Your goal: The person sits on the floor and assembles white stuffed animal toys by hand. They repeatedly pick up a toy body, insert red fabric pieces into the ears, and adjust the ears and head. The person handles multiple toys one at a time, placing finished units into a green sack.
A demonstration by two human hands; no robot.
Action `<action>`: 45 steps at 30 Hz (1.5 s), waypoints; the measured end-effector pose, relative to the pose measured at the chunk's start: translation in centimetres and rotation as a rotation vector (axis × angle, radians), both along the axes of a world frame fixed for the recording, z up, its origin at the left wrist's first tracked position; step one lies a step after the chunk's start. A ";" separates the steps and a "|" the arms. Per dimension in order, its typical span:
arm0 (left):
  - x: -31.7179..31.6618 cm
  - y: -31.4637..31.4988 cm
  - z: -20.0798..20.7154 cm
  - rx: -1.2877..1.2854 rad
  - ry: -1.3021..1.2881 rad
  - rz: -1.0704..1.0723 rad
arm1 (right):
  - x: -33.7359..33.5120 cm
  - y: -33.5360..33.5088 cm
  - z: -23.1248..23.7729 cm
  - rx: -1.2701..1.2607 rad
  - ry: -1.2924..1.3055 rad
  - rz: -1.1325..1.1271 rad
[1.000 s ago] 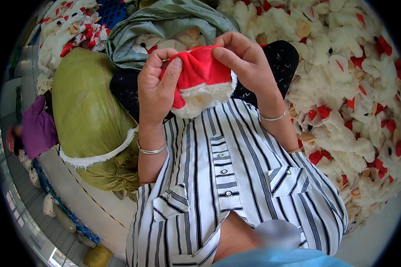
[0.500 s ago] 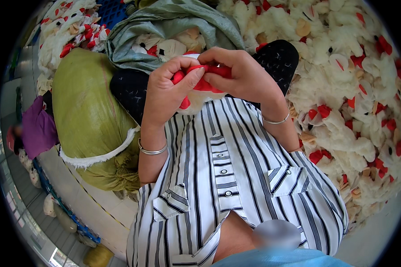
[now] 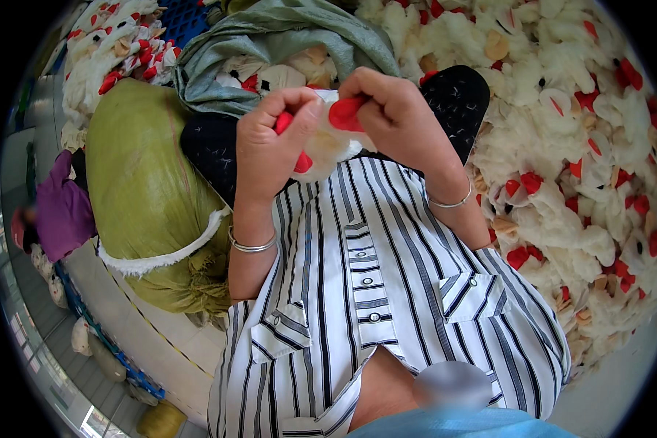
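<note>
Over my lap I hold a white fluffy plush toy skin [image 3: 327,148] with red fabric parts. My left hand [image 3: 276,139] is closed on its left side, thumb pressed to the bent fingers, with red cloth showing beneath them. My right hand [image 3: 396,109] pinches a rounded red flap [image 3: 346,114] on the right side of the skin. Much of the skin is hidden behind my fingers. Just beyond my hands lies an open grey-green sack [image 3: 285,33] holding more cream and red plush pieces [image 3: 281,77].
A large pile of cream plush skins [image 3: 562,182] with red parts covers the right side. At my left stands a stuffed yellow-green sack [image 3: 142,182] with a white fluffy strip [image 3: 164,254] across it. A person in purple [image 3: 64,208] is at the far left.
My hands have drawn apart, the right one moving slightly up and right with the red flap. More of the white fluffy skin shows between them.
</note>
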State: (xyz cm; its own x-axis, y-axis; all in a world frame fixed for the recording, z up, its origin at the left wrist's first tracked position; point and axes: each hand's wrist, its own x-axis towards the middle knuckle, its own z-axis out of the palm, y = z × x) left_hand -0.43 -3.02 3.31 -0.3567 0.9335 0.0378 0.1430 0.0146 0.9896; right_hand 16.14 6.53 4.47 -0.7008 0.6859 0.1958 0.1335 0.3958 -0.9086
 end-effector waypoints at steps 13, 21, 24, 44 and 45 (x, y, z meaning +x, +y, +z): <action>0.1 0.7 -0.6 0.152 -0.333 -0.077 | -1.9 -2.1 -0.7 -0.057 -0.029 0.201; 0.5 0.8 -0.3 0.161 -0.349 -0.069 | -1.5 -1.2 -0.6 -0.175 0.064 0.174; 0.7 0.8 0.2 0.174 -0.402 -0.120 | -1.6 -1.5 -1.4 -0.128 0.110 0.140; 0.2 0.0 -0.8 0.151 -0.134 -0.036 | -0.4 -0.3 -0.6 -0.338 0.153 0.088; 0.1 0.0 -0.5 0.153 -0.195 -0.033 | -0.4 -0.3 -0.9 -0.300 0.144 0.114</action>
